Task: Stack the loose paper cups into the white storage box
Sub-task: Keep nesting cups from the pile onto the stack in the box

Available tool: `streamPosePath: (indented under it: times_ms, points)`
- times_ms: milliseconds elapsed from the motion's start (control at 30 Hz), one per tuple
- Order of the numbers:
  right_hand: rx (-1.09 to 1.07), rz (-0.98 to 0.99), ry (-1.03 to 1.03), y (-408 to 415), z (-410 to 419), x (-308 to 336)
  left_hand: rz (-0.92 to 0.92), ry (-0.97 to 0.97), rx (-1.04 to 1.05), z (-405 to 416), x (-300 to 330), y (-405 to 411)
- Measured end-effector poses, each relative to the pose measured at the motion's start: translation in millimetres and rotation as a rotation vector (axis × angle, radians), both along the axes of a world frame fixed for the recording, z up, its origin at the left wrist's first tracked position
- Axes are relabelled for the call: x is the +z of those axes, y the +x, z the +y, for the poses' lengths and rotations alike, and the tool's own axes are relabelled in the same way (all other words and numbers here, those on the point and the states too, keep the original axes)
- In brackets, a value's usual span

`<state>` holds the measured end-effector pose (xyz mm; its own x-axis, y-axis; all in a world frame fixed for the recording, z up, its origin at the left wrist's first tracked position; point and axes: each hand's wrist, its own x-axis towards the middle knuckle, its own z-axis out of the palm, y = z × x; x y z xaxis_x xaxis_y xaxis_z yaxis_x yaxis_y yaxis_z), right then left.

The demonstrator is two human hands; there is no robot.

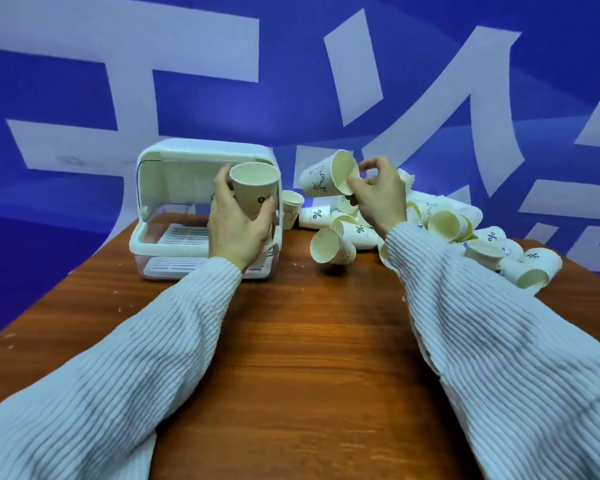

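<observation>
Left hand (238,223) gripping cup (255,190), blocking box (160,188)

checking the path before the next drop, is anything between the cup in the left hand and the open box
Nothing visible blocks it. The left hand holds the cup upright right before the white storage box, whose front stands open.

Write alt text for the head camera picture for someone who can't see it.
A person holds one paper cup in each hand: the left hand grips an upright cup before the open white storage box, the right hand pinches a tilted cup by its rim. Loose cups lie heaped on the wooden table.
</observation>
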<state>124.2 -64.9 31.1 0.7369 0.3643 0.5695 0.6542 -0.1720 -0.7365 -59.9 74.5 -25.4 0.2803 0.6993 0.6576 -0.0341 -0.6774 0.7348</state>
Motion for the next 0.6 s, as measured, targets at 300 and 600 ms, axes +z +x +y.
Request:
streamPosePath:
  times_ms: [300,600]
  points:
    - [0.059,-0.238,-0.303,-47,95,17,-0.038,-0.041,0.096,36,-2,-34]
    - [0.041,-0.239,-0.639,-55,122,-1,0.017,-0.057,0.075,47,5,-44]
